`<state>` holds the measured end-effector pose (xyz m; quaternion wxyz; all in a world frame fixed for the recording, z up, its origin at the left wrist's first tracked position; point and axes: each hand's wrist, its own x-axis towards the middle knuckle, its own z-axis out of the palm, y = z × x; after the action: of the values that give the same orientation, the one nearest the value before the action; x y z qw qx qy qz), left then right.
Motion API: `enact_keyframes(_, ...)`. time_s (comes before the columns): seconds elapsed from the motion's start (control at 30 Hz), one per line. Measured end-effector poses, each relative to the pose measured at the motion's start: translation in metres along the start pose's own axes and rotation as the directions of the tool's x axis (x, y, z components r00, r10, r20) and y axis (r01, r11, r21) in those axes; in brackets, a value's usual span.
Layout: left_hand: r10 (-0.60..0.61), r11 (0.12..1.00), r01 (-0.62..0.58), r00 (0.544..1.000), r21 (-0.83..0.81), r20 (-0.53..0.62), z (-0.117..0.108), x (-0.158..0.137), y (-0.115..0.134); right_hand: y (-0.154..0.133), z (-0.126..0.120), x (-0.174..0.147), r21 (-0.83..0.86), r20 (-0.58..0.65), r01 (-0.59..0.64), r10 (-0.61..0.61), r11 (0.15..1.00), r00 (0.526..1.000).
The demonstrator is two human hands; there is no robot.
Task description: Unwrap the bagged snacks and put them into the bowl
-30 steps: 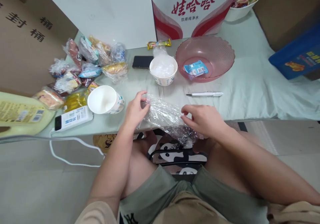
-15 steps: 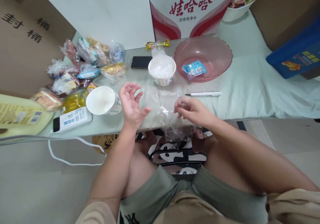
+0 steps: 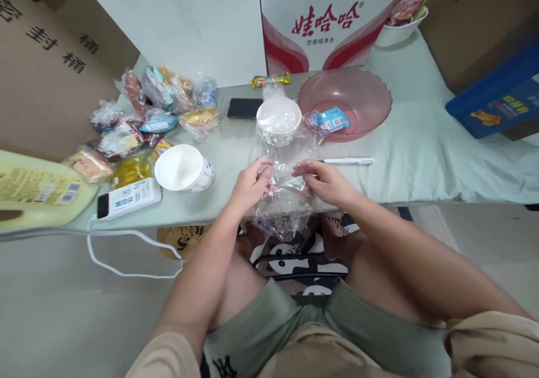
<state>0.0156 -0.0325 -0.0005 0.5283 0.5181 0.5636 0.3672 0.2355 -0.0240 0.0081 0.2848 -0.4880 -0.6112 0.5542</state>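
A crinkled sheet of clear plastic film (image 3: 284, 221) lies over the table's front edge and hangs down between my knees. My left hand (image 3: 252, 182) pinches its left side with curled fingers. On the other side, my right hand (image 3: 323, 181) grips the film between thumb and fingers. Just beyond my hands stands a white paper cup (image 3: 279, 125) with clear plastic over its mouth and side. To the right of it, a pink ribbed bowl (image 3: 366, 108) holds a blue snack packet (image 3: 331, 119). A white pen (image 3: 348, 161) lies beyond my right hand.
An open paper cup (image 3: 183, 168) stands on the left, near a pile of wrapped snacks (image 3: 122, 139) and a white power bank (image 3: 130, 198). A dark phone (image 3: 245, 108) lies behind. White boxes (image 3: 181, 35) line the back; a yellow jug (image 3: 42, 192) is far left.
My left hand has moved right and down from its raised, spread pose and closed on the film. The film now spreads between both hands and reaches the cup. The view has shifted slightly.
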Motion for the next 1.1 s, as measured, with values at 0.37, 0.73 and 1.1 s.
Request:
enact_keyframes(0.37, -0.063, 0.932, 0.072, 0.997, -0.355, 0.036, -0.015, -0.007, 0.015, -0.006, -0.005, -0.006, 0.206, -0.094, 0.177, -0.161, 0.962, 0.982)
enact_keyframes(0.73, 0.105, 0.993, -0.106, 0.994, -0.053, -0.024, -0.012, -0.001, 0.009, 0.008, -0.005, 0.009, 0.248, -0.201, -0.03, 0.082, 0.968, 0.976)
enact_keyframes(1.1, -0.014, 0.923, 0.036, 0.998, -0.384, 0.061, -0.015, -0.003, 0.011, -0.007, -0.004, 0.0, 0.336, -0.108, 0.116, -0.084, 0.935, 0.991)
